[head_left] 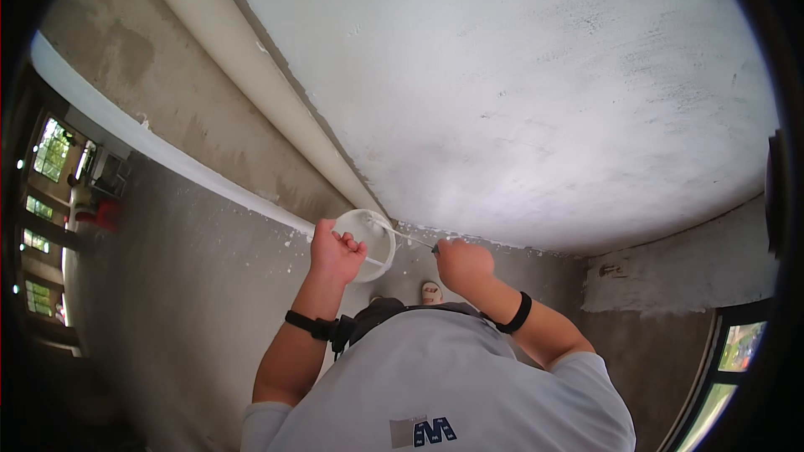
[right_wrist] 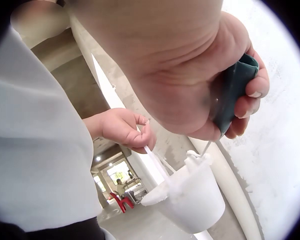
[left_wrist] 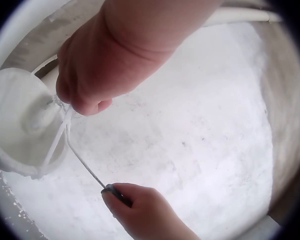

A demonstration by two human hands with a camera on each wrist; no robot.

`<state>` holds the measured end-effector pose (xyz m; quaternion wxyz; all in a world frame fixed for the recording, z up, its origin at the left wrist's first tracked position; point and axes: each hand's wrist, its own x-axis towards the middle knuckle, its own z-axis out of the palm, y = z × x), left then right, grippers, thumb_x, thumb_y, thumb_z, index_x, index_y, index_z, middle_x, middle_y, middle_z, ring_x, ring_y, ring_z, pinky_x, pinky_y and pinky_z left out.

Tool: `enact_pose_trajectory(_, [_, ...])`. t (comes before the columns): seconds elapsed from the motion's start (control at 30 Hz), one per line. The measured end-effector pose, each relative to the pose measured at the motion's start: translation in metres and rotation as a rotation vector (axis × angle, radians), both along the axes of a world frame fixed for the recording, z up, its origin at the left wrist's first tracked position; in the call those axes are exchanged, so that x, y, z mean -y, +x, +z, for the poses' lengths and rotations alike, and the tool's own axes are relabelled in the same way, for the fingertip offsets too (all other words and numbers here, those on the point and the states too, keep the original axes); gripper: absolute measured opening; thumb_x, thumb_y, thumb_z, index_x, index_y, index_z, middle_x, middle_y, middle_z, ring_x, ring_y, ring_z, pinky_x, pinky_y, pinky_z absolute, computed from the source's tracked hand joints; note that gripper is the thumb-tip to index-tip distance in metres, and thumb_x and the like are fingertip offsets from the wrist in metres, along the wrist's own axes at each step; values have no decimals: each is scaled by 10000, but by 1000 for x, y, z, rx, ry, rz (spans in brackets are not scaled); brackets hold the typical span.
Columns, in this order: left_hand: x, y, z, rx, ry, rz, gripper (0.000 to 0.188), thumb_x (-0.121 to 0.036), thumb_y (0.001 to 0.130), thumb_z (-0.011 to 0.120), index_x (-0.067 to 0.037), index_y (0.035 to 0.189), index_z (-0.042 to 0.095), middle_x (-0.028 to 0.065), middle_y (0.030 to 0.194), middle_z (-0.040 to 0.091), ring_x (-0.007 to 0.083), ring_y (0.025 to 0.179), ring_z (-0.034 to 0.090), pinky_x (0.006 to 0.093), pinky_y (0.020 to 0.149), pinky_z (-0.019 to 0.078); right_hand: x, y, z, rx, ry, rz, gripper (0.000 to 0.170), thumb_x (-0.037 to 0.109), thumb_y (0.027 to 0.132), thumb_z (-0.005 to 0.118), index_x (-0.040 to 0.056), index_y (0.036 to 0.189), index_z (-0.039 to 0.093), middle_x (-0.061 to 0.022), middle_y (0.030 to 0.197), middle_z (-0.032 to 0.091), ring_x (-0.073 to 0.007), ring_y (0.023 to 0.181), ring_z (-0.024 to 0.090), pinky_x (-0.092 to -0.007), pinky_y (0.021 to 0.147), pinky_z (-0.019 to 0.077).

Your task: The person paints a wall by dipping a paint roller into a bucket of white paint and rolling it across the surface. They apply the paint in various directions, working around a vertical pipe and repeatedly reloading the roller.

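My left hand grips the thin white bail of a white bucket, which hangs tilted beneath it. My right hand has its fingers curled round a dark green tool handle. From that handle a thin metal rod runs to the bucket's rim. A whitish roller head shows at the bucket's mouth in the left wrist view; how much of it lies inside, I cannot tell. Pale material coats the bucket's inside.
A white-coated wall rises ahead, with a thick pale pipe along its left edge. White spatters mark the grey floor. Far off at left are windows and a red chair with a seated person. Another window stands at lower right.
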<state>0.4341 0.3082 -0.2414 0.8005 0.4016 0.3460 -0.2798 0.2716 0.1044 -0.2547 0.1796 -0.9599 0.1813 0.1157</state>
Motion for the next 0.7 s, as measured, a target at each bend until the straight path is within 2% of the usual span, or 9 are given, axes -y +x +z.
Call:
enact_pose_trajectory(0.07, [7,1,-2,16,-20,-35,299,-325,866,646,-162,810,401,24,733,450,173,647,419,370,810,416,8,-10,12,-28,7,-23,220,271,981,555,105,1073,665,-141,1025,709,-361,932,716,-486,765,570])
enact_pose_trajectory(0.2, [14,0,-8,-12,-60,-101,298,-343,877,635,-169,808,402,16,713,443,165,630,407,363,806,409,26,-26,25,-75,99,-47,334,384,983,550,86,1034,690,-182,1013,721,-377,981,695,-506,854,548])
enact_pose_trajectory(0.27, [16,2,-16,-8,-47,-160,297,-355,884,624,-174,795,406,9,686,445,158,602,404,365,761,415,33,-36,25,-34,141,-124,346,406,974,568,92,1036,697,-171,978,728,-394,952,684,-508,809,552])
enact_pose_trajectory(0.37, [13,2,-28,-7,-12,-234,278,-340,872,623,-172,781,422,6,667,459,157,520,371,387,682,416,56,-45,28,85,203,-101,362,411,966,587,83,1056,712,-175,969,727,-389,930,692,-497,811,548])
enact_pose_trajectory(0.43, [7,15,-34,31,9,-271,272,-343,870,622,-175,779,429,4,658,459,157,500,361,385,654,412,75,-46,40,123,389,-146,353,385,974,609,55,1039,716,-146,858,716,-303,801,694,-437,746,540])
enact_pose_trajectory(0.5, [-3,16,-49,-29,51,-310,249,-329,877,612,-174,788,439,3,641,455,159,488,358,393,640,413,90,-47,94,118,509,-233,339,359,985,629,29,984,711,-75,742,656,-177,684,604,-357,663,500])
enact_pose_trajectory(0.53, [-9,19,-55,-21,42,-328,249,-329,877,612,-174,788,439,3,641,455,159,488,358,393,640,413,97,-48,122,162,520,-263,362,361,991,614,9,985,701,-106,729,665,-197,673,611,-363,670,502])
enact_pose_trajectory(0.6, [-27,25,-62,-84,71,-349,245,-322,880,606,-176,768,444,0,641,446,158,505,362,365,637,404,113,-49,185,244,521,-262,345,341,980,643,1,977,698,-77,719,644,-161,678,579,-344,651,480])
enact_pose_trajectory(0.7, [-56,22,-74,-92,158,-371,225,-305,890,600,-172,782,454,6,656,445,162,515,363,373,641,409,122,-46,287,362,235,-151,390,342,917,747,-26,1027,680,-107,807,676,-175,737,604,-330,707,506])
